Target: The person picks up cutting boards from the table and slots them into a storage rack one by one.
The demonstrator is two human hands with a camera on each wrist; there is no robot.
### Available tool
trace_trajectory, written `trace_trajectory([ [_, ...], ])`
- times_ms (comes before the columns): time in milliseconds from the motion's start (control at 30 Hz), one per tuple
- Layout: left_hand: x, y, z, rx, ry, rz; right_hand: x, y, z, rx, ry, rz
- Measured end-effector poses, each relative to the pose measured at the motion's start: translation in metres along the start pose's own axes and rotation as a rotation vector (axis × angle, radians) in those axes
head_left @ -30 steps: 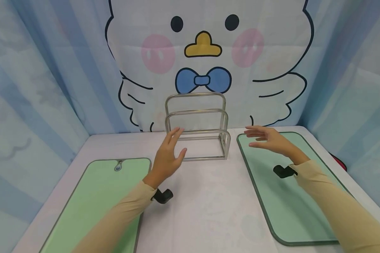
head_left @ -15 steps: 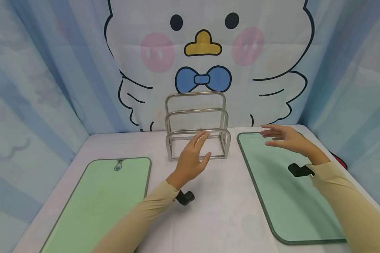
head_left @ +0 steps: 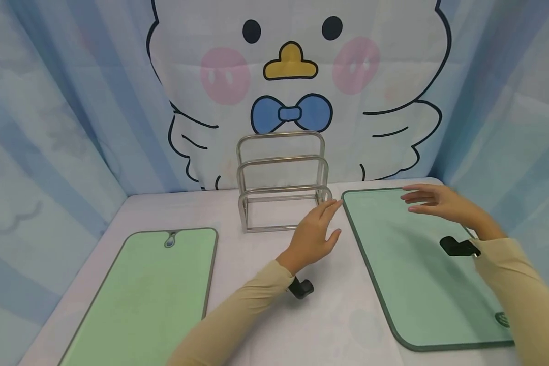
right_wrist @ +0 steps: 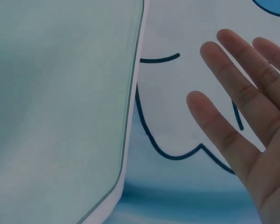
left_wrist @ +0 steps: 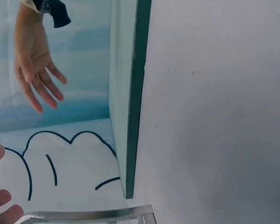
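Note:
My left hand (head_left: 310, 239) hovers over the table in front of the rack's right end, fingers extended and holding nothing. The metal rack (head_left: 283, 190), made of several silver wire hoops, stands at the back middle of the table. My right hand (head_left: 448, 204), also holding nothing, is held above the far part of the right green cutting board (head_left: 416, 284). In the right wrist view its fingers (right_wrist: 238, 88) are spread and nearly straight. Another light green cutting board (head_left: 151, 284) lies at the left, with a small drop-shaped fitting at its top edge.
A white cloth covers the table (head_left: 256, 325). Behind it hangs a curtain (head_left: 192, 30) printed with a cartoon bird and a blue bow tie. Blue striped curtains (head_left: 41, 132) close in both sides. A dark oval mark (head_left: 501, 319) shows near the right board's front corner.
My left hand has moved right, from the rack's left side past its front to its right end. My right hand has also shifted right over the board. The rack and boards stay put.

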State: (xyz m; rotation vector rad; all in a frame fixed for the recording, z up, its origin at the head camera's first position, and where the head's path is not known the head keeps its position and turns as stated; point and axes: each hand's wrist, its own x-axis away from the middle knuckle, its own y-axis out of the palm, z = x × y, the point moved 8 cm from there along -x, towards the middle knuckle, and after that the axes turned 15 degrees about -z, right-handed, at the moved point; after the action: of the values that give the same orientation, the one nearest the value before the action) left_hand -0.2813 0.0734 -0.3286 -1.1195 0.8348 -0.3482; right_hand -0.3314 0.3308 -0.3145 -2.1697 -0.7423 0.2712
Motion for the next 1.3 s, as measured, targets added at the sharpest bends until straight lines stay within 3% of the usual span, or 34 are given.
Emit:
trace_trajectory([
  [367, -0.014, 0.037, 0.017, -0.031, -0.025, -0.084, 0.028, -0.014, 0.029, 0.081, 0.211, -0.001],
  [633, -0.015, 0.053, 0.015, 0.041, -0.084, -0.114, 0.041, -0.017, 0.044, 0.071, 0.208, 0.017],
  [767, -0.016, 0.061, 0.017, 0.063, -0.097, -0.142, 0.046, -0.015, 0.056, 0.057, 0.253, -0.010],
  [1067, -0.018, 0.078, 0.025, 0.063, -0.125, -0.263, 0.053, -0.010, 0.082, 0.015, 0.309, -0.042],
  [1300, -0.019, 0.091, 0.024, 0.084, -0.170, -0.395, 0.055, -0.006, 0.094, 0.029, 0.362, -0.071],
])
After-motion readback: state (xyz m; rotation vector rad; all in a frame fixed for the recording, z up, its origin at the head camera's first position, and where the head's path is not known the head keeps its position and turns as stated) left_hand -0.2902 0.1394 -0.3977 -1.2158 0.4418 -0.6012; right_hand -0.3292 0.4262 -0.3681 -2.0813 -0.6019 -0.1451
